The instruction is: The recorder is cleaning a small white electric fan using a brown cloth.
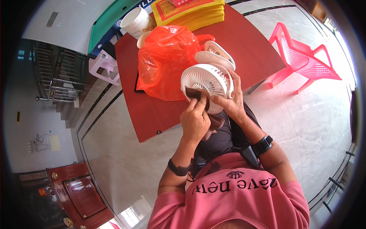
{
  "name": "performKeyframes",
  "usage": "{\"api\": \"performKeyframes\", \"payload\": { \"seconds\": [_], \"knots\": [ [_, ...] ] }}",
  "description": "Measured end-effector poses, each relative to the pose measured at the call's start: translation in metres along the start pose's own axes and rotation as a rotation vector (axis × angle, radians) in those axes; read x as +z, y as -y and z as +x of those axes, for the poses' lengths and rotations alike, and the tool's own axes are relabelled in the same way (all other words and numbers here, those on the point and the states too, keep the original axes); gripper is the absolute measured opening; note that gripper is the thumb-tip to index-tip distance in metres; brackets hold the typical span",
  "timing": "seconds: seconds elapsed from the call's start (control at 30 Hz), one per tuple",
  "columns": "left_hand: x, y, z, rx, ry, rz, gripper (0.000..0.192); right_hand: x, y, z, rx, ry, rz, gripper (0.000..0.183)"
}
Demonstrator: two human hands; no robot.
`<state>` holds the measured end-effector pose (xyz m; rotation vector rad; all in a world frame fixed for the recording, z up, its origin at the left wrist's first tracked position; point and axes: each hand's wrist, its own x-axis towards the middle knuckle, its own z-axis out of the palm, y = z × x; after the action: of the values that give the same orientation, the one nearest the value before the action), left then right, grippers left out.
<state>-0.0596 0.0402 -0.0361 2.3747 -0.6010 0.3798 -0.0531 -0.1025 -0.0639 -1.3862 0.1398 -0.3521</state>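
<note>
A white clip-on fan [197, 75] is tilted over the near edge of the red table, its round slatted cage towards me. My right hand [233, 100] grips the cage's right side, with the thumb on the slats and the fingers by the curved bracket. In my left hand [196, 120] is a brown cloth [194, 93], pinched between the fingers and pressed to the cage near its centre. The cloth's loose end hangs below the hand. Behind the cage, the fan's white clip base [220, 54] reaches over the tabletop.
On the red table [251, 48] lie a crumpled red plastic bag [168, 63] and a yellow stack of printed paper [194, 18]. A white paper tub [136, 22] stands at the far left corner. A pink plastic chair [303, 57] is right; a pale plastic stool [104, 67] is left.
</note>
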Motion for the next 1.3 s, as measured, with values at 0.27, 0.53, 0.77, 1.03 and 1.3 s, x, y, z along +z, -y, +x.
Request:
{"api": "performKeyframes", "payload": {
  "seconds": [0.27,0.53,0.77,1.03,1.3],
  "knots": [
    [-0.019,0.003,0.01,-0.109,-0.035,-0.254,0.03,-0.002,-0.001,-0.001,-0.004,0.011,0.031,0.088],
    [-0.009,-0.014,0.03,-0.038,-0.073,-0.263,0.037,-0.001,-0.006,-0.001,-0.059,-0.016,-0.03,0.087],
    [0.0,-0.018,0.042,0.02,-0.078,-0.245,0.038,-0.003,-0.003,-0.002,-0.046,-0.029,-0.087,0.086],
    [-0.005,-0.015,0.04,-0.024,-0.048,-0.213,0.037,-0.003,-0.007,-0.001,-0.039,-0.018,-0.033,0.087],
    [-0.008,-0.003,0.028,-0.067,-0.043,-0.235,0.034,-0.001,-0.008,-0.001,-0.021,-0.016,-0.003,0.09]
  ]
}}
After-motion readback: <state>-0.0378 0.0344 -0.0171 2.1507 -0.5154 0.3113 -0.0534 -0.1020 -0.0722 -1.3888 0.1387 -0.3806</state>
